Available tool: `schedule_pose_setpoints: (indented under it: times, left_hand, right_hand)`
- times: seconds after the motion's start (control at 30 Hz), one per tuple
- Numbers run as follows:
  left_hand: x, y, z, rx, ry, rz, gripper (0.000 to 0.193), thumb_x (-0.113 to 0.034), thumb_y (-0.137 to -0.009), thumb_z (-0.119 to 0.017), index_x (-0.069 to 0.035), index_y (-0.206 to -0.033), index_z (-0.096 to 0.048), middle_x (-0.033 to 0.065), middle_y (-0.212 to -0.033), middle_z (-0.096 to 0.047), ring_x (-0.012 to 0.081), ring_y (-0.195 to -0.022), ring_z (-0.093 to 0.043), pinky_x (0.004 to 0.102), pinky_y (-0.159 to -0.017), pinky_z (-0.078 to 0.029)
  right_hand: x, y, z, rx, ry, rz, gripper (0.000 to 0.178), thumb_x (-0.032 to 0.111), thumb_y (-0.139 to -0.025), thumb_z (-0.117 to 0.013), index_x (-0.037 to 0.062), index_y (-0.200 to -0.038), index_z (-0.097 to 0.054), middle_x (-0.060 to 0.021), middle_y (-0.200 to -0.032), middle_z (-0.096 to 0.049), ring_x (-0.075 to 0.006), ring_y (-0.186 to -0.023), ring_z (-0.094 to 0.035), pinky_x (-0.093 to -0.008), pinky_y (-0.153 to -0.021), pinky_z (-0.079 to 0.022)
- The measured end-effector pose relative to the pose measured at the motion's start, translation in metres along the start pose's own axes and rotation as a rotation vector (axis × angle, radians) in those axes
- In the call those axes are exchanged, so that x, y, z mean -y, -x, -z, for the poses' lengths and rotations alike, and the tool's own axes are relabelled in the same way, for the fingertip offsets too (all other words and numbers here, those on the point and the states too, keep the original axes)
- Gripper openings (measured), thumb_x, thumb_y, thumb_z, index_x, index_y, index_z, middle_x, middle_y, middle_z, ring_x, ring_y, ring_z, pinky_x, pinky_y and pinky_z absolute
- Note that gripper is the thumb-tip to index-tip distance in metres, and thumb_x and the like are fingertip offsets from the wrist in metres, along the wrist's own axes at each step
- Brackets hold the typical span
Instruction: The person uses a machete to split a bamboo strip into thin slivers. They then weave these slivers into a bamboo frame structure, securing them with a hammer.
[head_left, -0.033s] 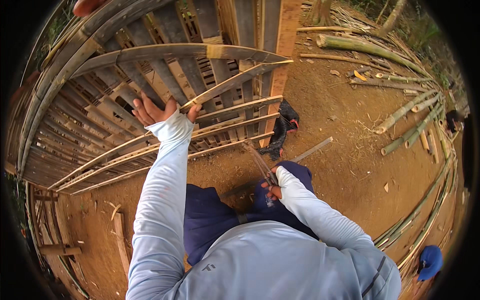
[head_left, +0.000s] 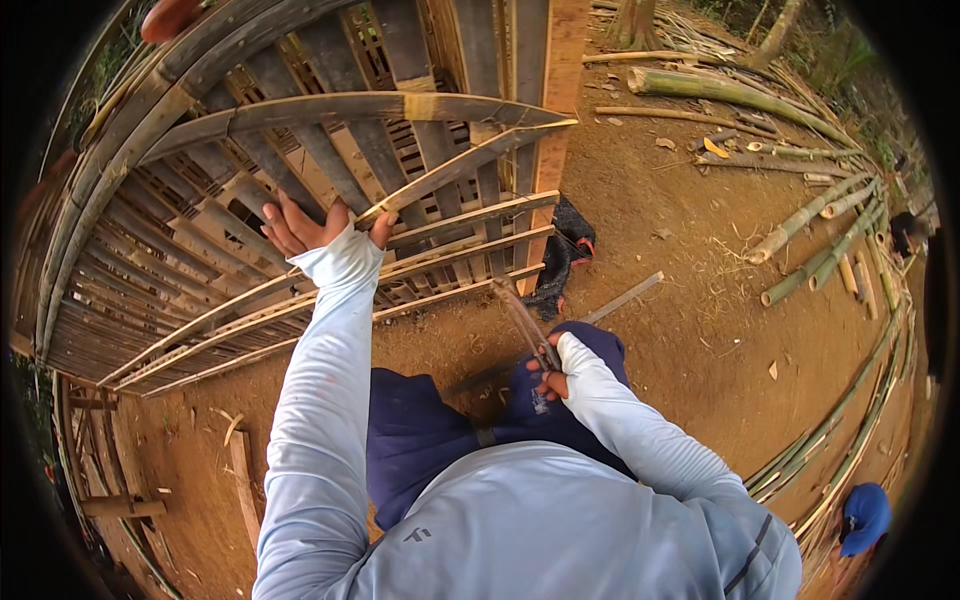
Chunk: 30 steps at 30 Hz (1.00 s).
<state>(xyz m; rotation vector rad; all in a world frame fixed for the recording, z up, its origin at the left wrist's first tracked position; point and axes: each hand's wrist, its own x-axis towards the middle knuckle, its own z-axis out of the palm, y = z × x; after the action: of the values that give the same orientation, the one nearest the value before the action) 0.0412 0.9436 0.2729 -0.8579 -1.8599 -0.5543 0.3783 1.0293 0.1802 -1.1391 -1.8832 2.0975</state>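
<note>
My left hand [head_left: 325, 232] reaches forward to a large panel of split bamboo slats [head_left: 330, 160]. The near end of a thin bamboo strip [head_left: 450, 170] sits between its thumb and index finger, while the other fingers rest over the slats. That strip slants away to the right, where it meets a curved bamboo strip [head_left: 330, 105]. Low in front of my right thigh, my right hand [head_left: 553, 368] is closed around a long, narrow, rusty-brown tool [head_left: 522, 318]. The tool points forward toward the panel's lower edge; its exact kind is unclear.
A wooden board [head_left: 562, 70] edges the panel on the right. Beside its foot lies a black cloth [head_left: 565, 245] with red bits. Bamboo poles [head_left: 740, 100] lie on the dirt at right. A person in a blue cap [head_left: 865, 520] is at the lower right.
The tool in my right hand has turned slightly, and its two bars now look closer together. My left hand keeps its place on the strip; the view has shifted slightly.
</note>
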Motion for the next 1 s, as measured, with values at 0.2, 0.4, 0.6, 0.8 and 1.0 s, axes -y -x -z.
schedule_pose_setpoints:
  times: [0.2,0.4,0.6,0.8,1.0]
  left_hand:
    - [-0.004,-0.001,-0.002,0.015,0.011,-0.020,0.061,-0.065,-0.069,-0.074,-0.006,-0.085,-0.066,0.0411,-0.140,-0.030,0.0542,-0.139,-0.016,0.0670,-0.110,-0.016]
    - [-0.005,-0.002,-0.002,0.016,-0.040,-0.027,0.057,-0.061,-0.066,-0.077,-0.007,-0.083,-0.068,0.0400,-0.142,-0.030,0.0541,-0.139,-0.016,0.0653,-0.112,-0.015]
    - [-0.008,-0.003,-0.001,-0.006,-0.062,-0.036,0.055,-0.060,-0.066,-0.077,-0.009,-0.084,-0.070,0.0396,-0.143,-0.031,0.0534,-0.140,-0.017,0.0637,-0.112,-0.017]
    - [-0.002,0.000,-0.009,-0.095,-0.060,-0.084,0.058,-0.065,-0.073,-0.070,-0.008,-0.080,-0.070,0.0398,-0.139,-0.037,0.0549,-0.139,-0.020,0.0654,-0.110,-0.021]
    - [0.004,0.000,-0.016,-0.183,-0.023,-0.150,0.057,-0.066,-0.073,-0.071,-0.010,-0.081,-0.069,0.0396,-0.140,-0.034,0.0560,-0.138,-0.020,0.0691,-0.108,-0.021]
  right_hand:
    - [0.033,0.039,0.012,-0.227,-0.016,0.207,0.042,-0.007,-0.085,-0.057,0.0038,-0.124,-0.046,-0.0094,-0.093,-0.060,-0.0136,-0.071,-0.061,-0.0269,-0.059,-0.050]
    - [0.064,0.031,0.010,-0.271,-0.223,0.418,0.041,0.001,-0.091,-0.059,-0.0029,-0.127,-0.040,-0.0108,-0.099,-0.055,-0.0132,-0.072,-0.060,-0.0268,-0.059,-0.050]
    - [0.087,0.017,0.013,-0.276,-0.284,0.489,0.042,-0.001,-0.092,-0.056,-0.0024,-0.130,-0.037,-0.0147,-0.112,-0.050,-0.0143,-0.073,-0.060,-0.0263,-0.059,-0.051]
    - [0.099,0.013,-0.004,-0.162,-0.677,0.453,0.030,0.007,-0.092,-0.059,0.0060,-0.115,-0.040,-0.0115,-0.094,-0.057,-0.0166,-0.064,-0.057,-0.0328,-0.052,-0.050]
    - [0.131,0.017,-0.045,-0.087,-1.235,0.453,0.023,0.015,-0.094,-0.059,0.0124,-0.105,-0.038,-0.0078,-0.087,-0.052,-0.0171,-0.062,-0.054,-0.0351,-0.052,-0.046]
